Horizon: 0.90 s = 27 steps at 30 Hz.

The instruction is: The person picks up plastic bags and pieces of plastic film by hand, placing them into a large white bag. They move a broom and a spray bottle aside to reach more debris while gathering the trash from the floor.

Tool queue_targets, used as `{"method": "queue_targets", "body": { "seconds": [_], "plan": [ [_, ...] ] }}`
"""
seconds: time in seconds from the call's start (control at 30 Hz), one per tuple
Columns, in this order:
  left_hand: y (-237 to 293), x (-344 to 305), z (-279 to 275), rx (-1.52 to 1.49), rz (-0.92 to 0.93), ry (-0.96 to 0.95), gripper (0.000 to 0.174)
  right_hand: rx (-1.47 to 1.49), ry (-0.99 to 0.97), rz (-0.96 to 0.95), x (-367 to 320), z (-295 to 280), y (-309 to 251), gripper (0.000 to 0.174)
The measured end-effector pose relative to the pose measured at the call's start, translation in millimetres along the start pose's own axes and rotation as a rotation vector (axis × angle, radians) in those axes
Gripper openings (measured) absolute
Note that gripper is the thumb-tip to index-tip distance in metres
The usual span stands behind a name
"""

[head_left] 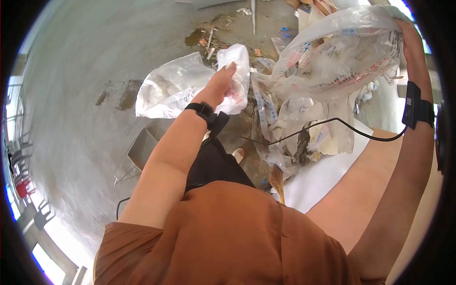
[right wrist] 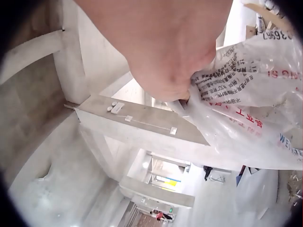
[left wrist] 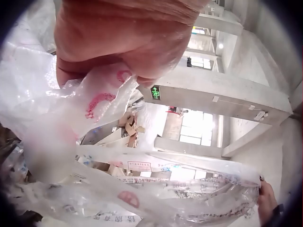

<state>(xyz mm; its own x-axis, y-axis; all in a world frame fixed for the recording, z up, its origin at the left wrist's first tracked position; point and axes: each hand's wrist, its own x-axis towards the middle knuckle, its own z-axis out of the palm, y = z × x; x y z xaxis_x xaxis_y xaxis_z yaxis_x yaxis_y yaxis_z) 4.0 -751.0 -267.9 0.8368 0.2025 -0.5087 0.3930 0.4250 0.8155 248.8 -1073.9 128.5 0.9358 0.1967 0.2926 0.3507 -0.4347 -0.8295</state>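
Observation:
My left hand [head_left: 222, 85] grips a white plastic bag [head_left: 164, 90] with red print, which spreads to both sides of the hand. In the left wrist view the fingers of the left hand [left wrist: 123, 42] pinch the bag's bunched film [left wrist: 104, 97]. At the upper right my right hand [head_left: 409, 40] holds up the edge of a large clear bag [head_left: 342, 57] with red and black print. The right wrist view shows the right hand [right wrist: 175, 61] with curled fingers on that clear bag [right wrist: 255, 104]; the fingertips are mostly hidden.
Crumpled plastic sheets [head_left: 327, 123] hang below the clear bag. Scraps and a wet patch [head_left: 194, 38] lie on the concrete floor [head_left: 95, 57]. A grey bin-like object [head_left: 142, 148] stands left of my legs; chairs [head_left: 42, 216] are at the far left. A black cable [head_left: 332, 119] crosses the middle.

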Motion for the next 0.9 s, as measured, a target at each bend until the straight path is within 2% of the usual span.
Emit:
{"method": "queue_targets", "body": {
  "seconds": [0.1,0.17,0.2,0.27,0.33,0.4,0.47,0.5,0.57,0.7,0.73,0.77,0.8,0.9],
  "plan": [
    [16.8,-27.0,10.1,-0.03,0.024,-0.037,0.056,0.11,0.02,-0.013,-13.6,27.3,0.8,0.035],
    [30.6,-26.6,5.1,-0.045,0.016,-0.035,0.054,-0.13,-0.076,-0.199,-2.8,59.2,20.8,0.043],
    [23.6,-18.3,5.0,-0.068,0.042,-0.047,0.056,-0.038,-0.04,-0.135,-23.4,81.8,28.7,0.047],
    [27.9,-22.7,8.0,-0.085,0.042,-0.028,0.059,-0.159,-0.062,-0.065,-55.1,114.0,42.0,0.051],
    [28.9,-24.7,5.3,-0.044,0.033,-0.036,0.07,-0.294,-0.047,-0.051,-72.7,138.2,73.6,0.049],
    [29.3,-21.0,-3.8,-0.005,0.039,-0.019,0.074,-0.301,-0.152,-0.036,-103.9,168.9,82.7,0.043],
    [21.5,-8.0,-7.4,0.036,0.062,0.002,0.082,-0.393,-0.092,-0.056,-117.8,196.7,114.1,0.042],
    [24.1,-7.9,-9.0,0.054,0.053,0.0,0.082,-0.394,-0.117,-0.047,-125.1,209.3,123.9,0.041],
    [28.7,-13.5,-6.7,0.105,0.052,0.069,0.07,-0.428,-0.147,-0.035,-147.9,231.5,131.4,0.039],
    [35.6,-17.0,-11.6,0.267,0.108,-0.002,0.08,-0.511,-0.209,-0.016,-166.8,288.2,161.7,0.037],
    [33.6,-10.1,-16.4,0.335,0.133,-0.003,0.08,-0.491,-0.243,0.059,-178.0,295.9,143.8,0.036],
    [30.7,-3.6,-16.9,0.4,0.161,-0.006,0.081,-0.495,-0.193,0.05,-185.8,306.7,137.5,0.035],
    [35.0,-6.3,-14.1,0.374,0.153,-0.017,0.081,-0.447,-0.199,-0.004,-183.0,325.6,155.4,0.035],
    [51.0,-10.4,-16.8,0.342,0.149,-0.066,0.079,-0.422,-0.333,0.085,-186.2,355.3,150.3,0.034]
  ]
}}
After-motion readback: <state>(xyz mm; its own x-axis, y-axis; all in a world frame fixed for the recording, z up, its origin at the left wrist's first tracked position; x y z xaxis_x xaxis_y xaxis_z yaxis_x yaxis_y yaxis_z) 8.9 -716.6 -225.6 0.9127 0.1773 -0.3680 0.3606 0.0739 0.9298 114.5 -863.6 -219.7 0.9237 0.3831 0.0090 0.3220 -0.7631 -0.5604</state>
